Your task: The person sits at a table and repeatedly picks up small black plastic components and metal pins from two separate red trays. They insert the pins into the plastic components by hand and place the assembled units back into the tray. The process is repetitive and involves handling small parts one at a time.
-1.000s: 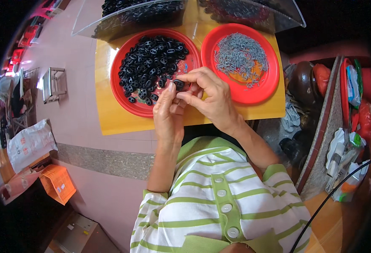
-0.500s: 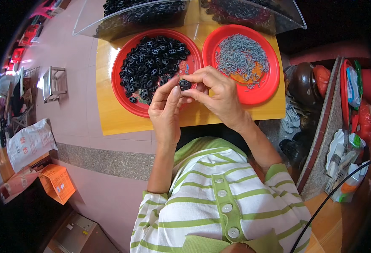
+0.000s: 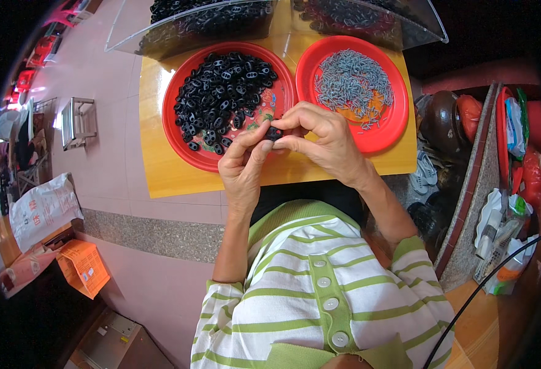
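Between the fingertips of both hands is a small black plastic piece [image 3: 273,133], held over the near right rim of a red tray. My left hand [image 3: 244,161] pinches it from the left, thumb and forefinger together. From the other side my right hand [image 3: 317,136] grips it with thumb and fingers; if a screw is there too, the fingers hide it. Many similar black pieces with paired holes [image 3: 218,92] fill the red tray [image 3: 168,111]. To its right, a red plate [image 3: 399,117] holds a heap of small grey screws [image 3: 351,80].
Two clear bins [image 3: 202,27] with more black pieces stand at the table's far side. The yellow table [image 3: 159,181] ends just before my lap. A metal stool [image 3: 78,123] is on the floor at left; a brown jar [image 3: 441,117] and bags crowd the right.
Both hands have shifted slightly, and the black piece has turned between the fingers and moved a little right and nearer. Both hands still grip it.
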### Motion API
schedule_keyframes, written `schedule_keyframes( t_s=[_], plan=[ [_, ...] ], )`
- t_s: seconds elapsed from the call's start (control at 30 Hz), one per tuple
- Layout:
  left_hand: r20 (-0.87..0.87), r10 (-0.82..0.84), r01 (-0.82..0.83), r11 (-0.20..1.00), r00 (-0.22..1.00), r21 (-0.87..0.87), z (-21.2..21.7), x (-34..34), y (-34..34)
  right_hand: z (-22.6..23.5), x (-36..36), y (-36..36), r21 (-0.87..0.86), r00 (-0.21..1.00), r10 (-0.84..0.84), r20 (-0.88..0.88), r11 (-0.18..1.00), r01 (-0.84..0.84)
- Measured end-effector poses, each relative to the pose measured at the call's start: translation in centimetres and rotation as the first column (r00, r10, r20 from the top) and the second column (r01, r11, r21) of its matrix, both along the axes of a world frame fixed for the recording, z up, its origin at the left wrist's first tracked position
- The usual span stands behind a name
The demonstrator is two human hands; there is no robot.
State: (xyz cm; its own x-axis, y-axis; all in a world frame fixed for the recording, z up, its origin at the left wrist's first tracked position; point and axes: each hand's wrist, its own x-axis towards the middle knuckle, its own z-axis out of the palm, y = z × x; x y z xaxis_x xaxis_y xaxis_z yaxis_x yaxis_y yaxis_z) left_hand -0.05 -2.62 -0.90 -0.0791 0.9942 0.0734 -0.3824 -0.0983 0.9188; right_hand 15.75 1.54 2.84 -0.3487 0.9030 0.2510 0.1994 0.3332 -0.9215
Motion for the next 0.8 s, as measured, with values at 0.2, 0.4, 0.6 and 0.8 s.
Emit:
schedule_keyframes(
  t_s=[0.2, 0.4, 0.6, 0.8],
  plan=[
    [-0.023, -0.003, 0.004, 0.998, 1.000, 0.061, 0.1, -0.1, 0.0, 0.8, 0.3, 0.1, -0.044, 0.999, 0.050, -0.015, 0.998, -0.051],
    [-0.105, 0.029, -0.020, 0.996, 0.994, 0.088, 0.4, 0.1, -0.2, 0.9, 0.6, -0.1, -0.077, 0.998, 0.068, -0.018, 0.995, -0.069],
    [-0.103, -0.007, 0.024, 0.985, 0.995, 0.171, 1.0, 0.2, 0.0, 1.5, 1.1, -0.8, -0.071, 0.996, 0.090, -0.011, 0.993, -0.090],
    [-0.185, 0.020, 0.022, 0.976, 0.983, 0.218, 0.4, -0.1, -0.1, 1.1, 0.8, -1.4, -0.059, 0.998, 0.054, -0.018, 0.997, -0.055]
  ],
)
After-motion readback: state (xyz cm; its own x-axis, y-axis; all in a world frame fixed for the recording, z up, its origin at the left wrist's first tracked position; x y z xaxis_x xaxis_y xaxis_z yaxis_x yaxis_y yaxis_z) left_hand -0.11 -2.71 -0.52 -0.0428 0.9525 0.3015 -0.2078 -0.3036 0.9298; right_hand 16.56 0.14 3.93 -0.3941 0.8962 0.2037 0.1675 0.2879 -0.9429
